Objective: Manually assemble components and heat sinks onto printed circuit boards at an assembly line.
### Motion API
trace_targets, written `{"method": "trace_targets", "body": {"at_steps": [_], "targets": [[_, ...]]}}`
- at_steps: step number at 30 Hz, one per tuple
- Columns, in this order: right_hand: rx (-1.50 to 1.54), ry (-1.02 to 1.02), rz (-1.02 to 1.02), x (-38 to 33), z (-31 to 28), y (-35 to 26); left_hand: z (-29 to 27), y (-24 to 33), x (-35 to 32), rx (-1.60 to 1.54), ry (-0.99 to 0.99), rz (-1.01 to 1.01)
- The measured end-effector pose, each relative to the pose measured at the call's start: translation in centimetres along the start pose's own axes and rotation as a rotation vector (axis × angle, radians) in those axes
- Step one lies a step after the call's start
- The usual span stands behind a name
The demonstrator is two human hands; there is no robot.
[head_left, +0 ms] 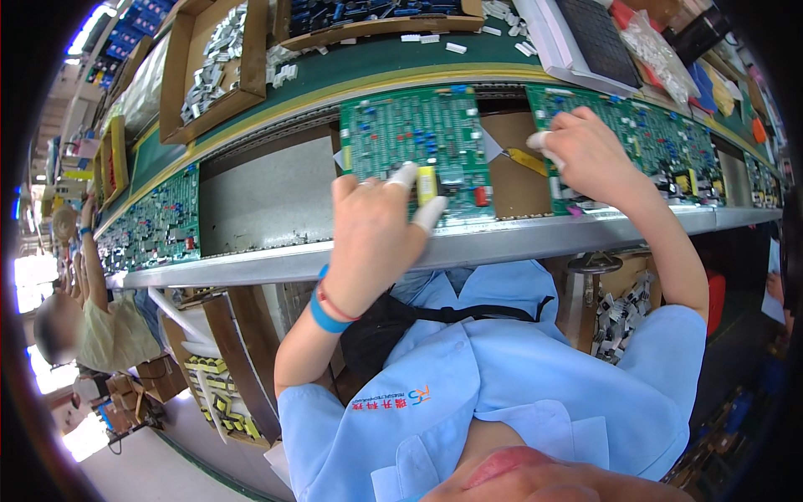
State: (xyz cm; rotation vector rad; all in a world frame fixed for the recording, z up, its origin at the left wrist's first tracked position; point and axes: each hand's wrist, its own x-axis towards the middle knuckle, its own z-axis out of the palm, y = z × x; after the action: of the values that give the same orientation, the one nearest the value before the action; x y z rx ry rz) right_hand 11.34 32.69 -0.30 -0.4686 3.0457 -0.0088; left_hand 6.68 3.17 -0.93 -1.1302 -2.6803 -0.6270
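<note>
A green circuit board (422, 125) packed with small parts lies on the conveyor line in front of me. My left hand (376, 222), with white finger cots on thumb and index, is closed around a yellow block-shaped component (427, 184) near the board's near edge. To the right, my right hand (594, 159) is over the left edge of a second green circuit board (652, 138). Its fingers are bent together, and a white finger cot shows on one. What those fingers hold, if anything, is hidden.
A metal rail (284, 258) runs along the line's near side. Beyond the line stand a cardboard box (173, 92) of silvery parts and a tray (376, 33) of dark parts. Another circuit board (155, 222) lies left. A co-worker (117, 326) is at far left.
</note>
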Motion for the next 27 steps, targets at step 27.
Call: {"method": "trace_targets", "body": {"at_steps": [27], "targets": [[-0.285, 0.491, 0.276, 16.7, 3.1, 11.4, 7.5, -3.6, 20.1, 0.097, -0.057, 0.126]]}}
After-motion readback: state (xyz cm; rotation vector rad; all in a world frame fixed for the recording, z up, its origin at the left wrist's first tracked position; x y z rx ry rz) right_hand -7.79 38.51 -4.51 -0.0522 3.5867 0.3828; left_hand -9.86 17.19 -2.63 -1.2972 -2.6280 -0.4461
